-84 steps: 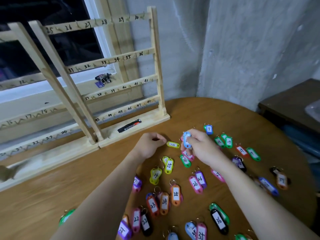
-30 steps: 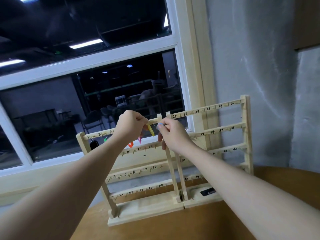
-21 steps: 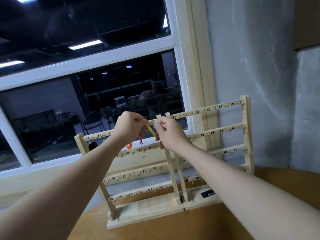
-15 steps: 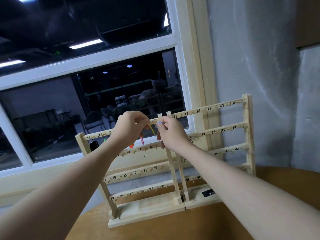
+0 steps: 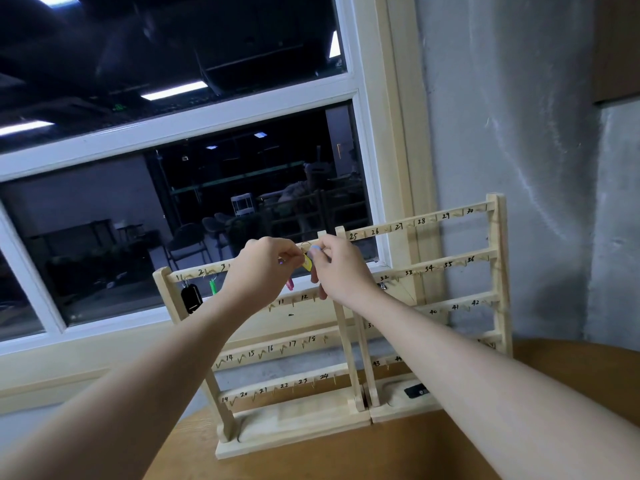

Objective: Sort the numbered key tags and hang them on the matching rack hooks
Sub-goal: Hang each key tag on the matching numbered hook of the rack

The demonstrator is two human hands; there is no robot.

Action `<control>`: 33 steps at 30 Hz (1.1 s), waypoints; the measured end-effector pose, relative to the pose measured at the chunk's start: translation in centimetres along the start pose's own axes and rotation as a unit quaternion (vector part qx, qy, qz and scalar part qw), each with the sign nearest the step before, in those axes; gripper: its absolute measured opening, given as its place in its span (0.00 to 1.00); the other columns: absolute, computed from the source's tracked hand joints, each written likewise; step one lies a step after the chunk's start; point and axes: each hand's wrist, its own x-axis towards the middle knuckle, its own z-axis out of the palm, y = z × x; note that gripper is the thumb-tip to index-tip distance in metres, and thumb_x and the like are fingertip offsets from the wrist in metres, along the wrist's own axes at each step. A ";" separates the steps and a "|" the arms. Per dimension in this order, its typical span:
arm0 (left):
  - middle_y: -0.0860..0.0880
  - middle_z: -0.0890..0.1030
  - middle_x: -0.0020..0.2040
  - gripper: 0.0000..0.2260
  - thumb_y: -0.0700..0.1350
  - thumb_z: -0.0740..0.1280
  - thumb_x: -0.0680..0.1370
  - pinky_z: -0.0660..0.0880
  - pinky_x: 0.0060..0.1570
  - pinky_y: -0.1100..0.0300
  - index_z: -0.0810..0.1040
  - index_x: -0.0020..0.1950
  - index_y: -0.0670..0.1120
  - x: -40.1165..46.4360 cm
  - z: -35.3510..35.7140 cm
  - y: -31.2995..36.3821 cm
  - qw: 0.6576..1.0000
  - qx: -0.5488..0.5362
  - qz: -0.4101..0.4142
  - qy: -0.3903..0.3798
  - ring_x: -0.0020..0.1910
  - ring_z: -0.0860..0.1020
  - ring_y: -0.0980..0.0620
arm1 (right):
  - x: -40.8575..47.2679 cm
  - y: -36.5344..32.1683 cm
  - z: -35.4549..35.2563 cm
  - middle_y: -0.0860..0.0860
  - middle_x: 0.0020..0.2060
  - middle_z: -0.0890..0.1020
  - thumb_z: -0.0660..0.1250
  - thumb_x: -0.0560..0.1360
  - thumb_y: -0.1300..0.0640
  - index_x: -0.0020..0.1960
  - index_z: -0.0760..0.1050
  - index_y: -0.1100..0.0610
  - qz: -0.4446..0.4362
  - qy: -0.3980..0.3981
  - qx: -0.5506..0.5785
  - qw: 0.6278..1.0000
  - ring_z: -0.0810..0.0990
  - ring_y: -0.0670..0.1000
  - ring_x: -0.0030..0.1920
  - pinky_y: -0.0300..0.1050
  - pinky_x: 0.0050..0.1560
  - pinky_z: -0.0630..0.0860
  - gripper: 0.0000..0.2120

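Two racks (image 5: 429,306); five tags (image 5: 190,297) — two hands (image 5: 263,271).

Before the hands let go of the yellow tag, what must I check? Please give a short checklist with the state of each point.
1. Left hand holds yellow tag at its ring: ok.
2. Ring is over a hook on the left rack's top bar: cannot tell, fingers hide it.
3. Tag number matches the hook number: cannot tell, neither is readable.
4. Right hand keeps the blue tag away from that hook: cannot tell.
5. Pink tag hanging next to it is undisturbed: ok.
6. Rack stands upright on the table: ok.
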 end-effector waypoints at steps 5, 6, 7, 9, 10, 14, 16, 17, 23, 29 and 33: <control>0.54 0.84 0.35 0.05 0.46 0.70 0.79 0.81 0.41 0.53 0.86 0.48 0.54 -0.6 0.4 -0.6 0.999 0.007 0.013 0.029 0.34 0.81 0.56 | 0.4 0.3 0.3 0.56 0.43 0.84 0.57 0.84 0.53 0.45 0.74 0.52 -0.004 -0.014 -0.042 0.999 0.80 0.52 0.31 0.61 0.41 0.82 0.12; 0.54 0.84 0.35 0.05 0.46 0.70 0.80 0.81 0.41 0.53 0.86 0.50 0.54 -0.8 0.5 -0.6 0.999 0.010 0.015 0.036 0.34 0.81 0.56 | 0.5 0.4 0.3 0.56 0.43 0.83 0.57 0.84 0.52 0.44 0.74 0.52 -0.003 -0.014 -0.046 0.999 0.80 0.53 0.31 0.61 0.40 0.82 0.12; 0.54 0.84 0.35 0.06 0.46 0.70 0.80 0.81 0.41 0.53 0.86 0.51 0.54 -1.0 0.5 -0.7 0.999 0.012 0.016 0.040 0.33 0.81 0.57 | 0.5 0.4 0.3 0.55 0.42 0.83 0.57 0.84 0.52 0.44 0.74 0.51 -0.003 -0.013 -0.049 0.999 0.81 0.55 0.31 0.61 0.40 0.82 0.12; 0.56 0.83 0.33 0.07 0.45 0.69 0.80 0.81 0.40 0.55 0.86 0.54 0.53 -1.4 0.6 -0.7 0.999 0.006 0.014 0.040 0.32 0.80 0.59 | 0.5 0.4 0.3 0.56 0.45 0.84 0.57 0.83 0.53 0.43 0.74 0.51 -0.002 -0.014 -0.051 0.999 0.81 0.55 0.31 0.61 0.40 0.82 0.12; 0.57 0.82 0.32 0.07 0.45 0.69 0.80 0.81 0.40 0.55 0.86 0.54 0.54 -1.6 0.6 -0.7 0.999 0.002 0.014 0.037 0.31 0.80 0.59 | 0.5 0.4 0.3 0.57 0.45 0.84 0.57 0.83 0.53 0.43 0.75 0.51 -0.002 -0.015 -0.050 0.999 0.81 0.56 0.31 0.61 0.40 0.82 0.12; 0.57 0.82 0.33 0.08 0.45 0.69 0.80 0.80 0.38 0.56 0.85 0.54 0.56 -1.8 0.5 -0.7 0.999 0.005 0.021 0.032 0.31 0.80 0.59 | 0.6 0.1 0.3 0.54 0.34 0.83 0.57 0.83 0.53 0.45 0.77 0.53 -0.002 -0.023 -0.043 0.999 0.82 0.59 0.33 0.62 0.40 0.83 0.13; 0.57 0.82 0.34 0.08 0.45 0.70 0.79 0.80 0.37 0.57 0.85 0.54 0.56 -1.9 0.6 -0.7 0.999 0.013 0.026 0.039 0.33 0.80 0.58 | 0.7 0.2 0.4 0.55 0.34 0.83 0.57 0.83 0.53 0.45 0.77 0.54 -0.001 -0.024 -0.044 0.999 0.82 0.59 0.33 0.62 0.40 0.83 0.13; 0.58 0.82 0.35 0.08 0.45 0.70 0.79 0.80 0.38 0.55 0.85 0.54 0.56 -1.9 0.6 -0.8 0.999 0.015 0.029 0.042 0.33 0.79 0.58 | 0.7 0.3 0.4 0.55 0.34 0.83 0.57 0.83 0.53 0.45 0.77 0.55 -0.001 -0.024 -0.044 0.999 0.82 0.59 0.33 0.62 0.40 0.83 0.13; 0.58 0.82 0.36 0.06 0.46 0.69 0.79 0.80 0.39 0.55 0.85 0.50 0.56 -2.3 0.7 -1.4 0.999 0.014 0.024 0.032 0.36 0.79 0.60 | -0.2 1.4 0.7 0.55 0.34 0.83 0.57 0.85 0.51 0.44 0.76 0.55 0.011 -0.039 -0.042 0.998 0.80 0.49 0.24 0.56 0.41 0.83 0.15; 0.62 0.80 0.36 0.04 0.44 0.71 0.79 0.76 0.39 0.65 0.84 0.46 0.53 -3.4 0.8 -1.1 1.000 0.009 -0.003 -0.024 0.37 0.78 0.63 | -3.1 2.4 -0.1 0.53 0.33 0.83 0.59 0.85 0.50 0.45 0.78 0.56 0.031 -0.067 -0.033 0.997 0.76 0.44 0.23 0.48 0.31 0.78 0.15; 0.59 0.82 0.39 0.05 0.44 0.71 0.79 0.80 0.43 0.65 0.82 0.45 0.54 -5.7 2.5 -0.1 0.992 -0.022 -0.031 -0.123 0.38 0.80 0.62 | -6.9 4.2 -0.8 0.47 0.31 0.80 0.61 0.84 0.53 0.42 0.79 0.48 0.060 -0.125 -0.066 0.988 0.79 0.49 0.29 0.49 0.37 0.81 0.13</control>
